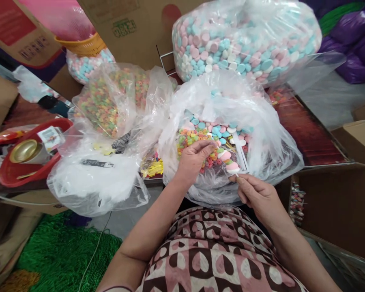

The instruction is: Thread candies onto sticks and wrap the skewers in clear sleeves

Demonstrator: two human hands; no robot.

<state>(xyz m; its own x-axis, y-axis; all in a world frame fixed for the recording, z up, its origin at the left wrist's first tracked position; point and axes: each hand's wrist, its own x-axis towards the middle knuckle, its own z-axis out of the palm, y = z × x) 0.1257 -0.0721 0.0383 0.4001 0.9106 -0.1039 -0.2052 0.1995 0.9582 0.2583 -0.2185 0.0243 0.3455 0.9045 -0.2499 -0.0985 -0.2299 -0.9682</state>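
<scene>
My left hand (194, 157) reaches into an open clear plastic bag (261, 134) and pinches small coloured ring candies (190, 138) from a pile mixed with pink, blue and white round candies (223, 130). My right hand (255, 194) is closed on a thin white stick (240, 152) at the bag's near edge; pink and white candies (231, 162) sit stacked at its lower part. Both hands are over my lap, which is covered by heart-patterned cloth (213, 251).
A large full bag of pastel candies (246, 38) stands behind. Another clear bag of coloured rings (106, 105) lies left. A red basin (33, 162) with a gold tin sits far left. A cardboard box (337, 207) holding finished sticks is right. Green mesh (57, 251) lies lower left.
</scene>
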